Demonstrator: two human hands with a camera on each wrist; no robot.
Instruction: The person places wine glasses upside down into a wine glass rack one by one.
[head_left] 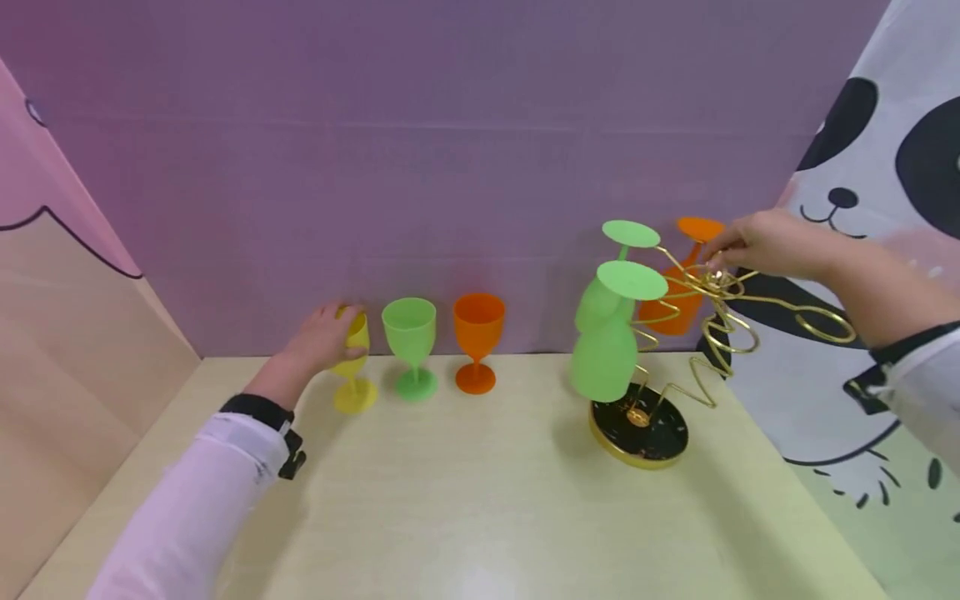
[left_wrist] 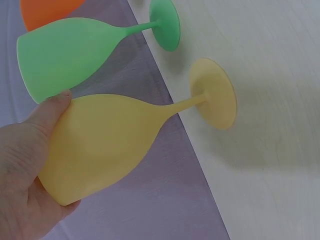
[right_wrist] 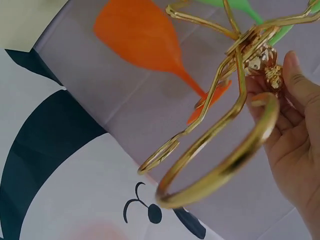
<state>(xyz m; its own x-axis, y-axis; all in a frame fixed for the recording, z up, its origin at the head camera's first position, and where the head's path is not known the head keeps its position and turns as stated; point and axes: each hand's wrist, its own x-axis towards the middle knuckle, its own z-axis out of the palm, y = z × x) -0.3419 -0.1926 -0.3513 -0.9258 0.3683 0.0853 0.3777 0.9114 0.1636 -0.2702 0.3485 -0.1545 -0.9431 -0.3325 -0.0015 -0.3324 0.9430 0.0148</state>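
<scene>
My left hand (head_left: 318, 337) grips the bowl of a yellow goblet (left_wrist: 105, 145) near its rim, thumb on one side and fingers on the other. The goblet is upright, its foot right at the tabletop. On the right, my right hand (head_left: 780, 242) pinches the ornate gold knob (right_wrist: 274, 77) at the top of a gold wire goblet rack with a round black base (head_left: 667, 425). Upside down on the rack hang a front green goblet (head_left: 606, 358), a second green goblet (head_left: 632, 234) behind it, and an orange goblet (right_wrist: 140, 37). Other wire loops hold nothing.
Beside the yellow goblet stand an upright green goblet (head_left: 409, 329) and an upright orange goblet (head_left: 479, 325), along the back edge of the pale table (head_left: 450, 500). A purple cloth backdrop (head_left: 450, 167) rises behind them. A panda-print cloth (head_left: 840, 400) hangs at right.
</scene>
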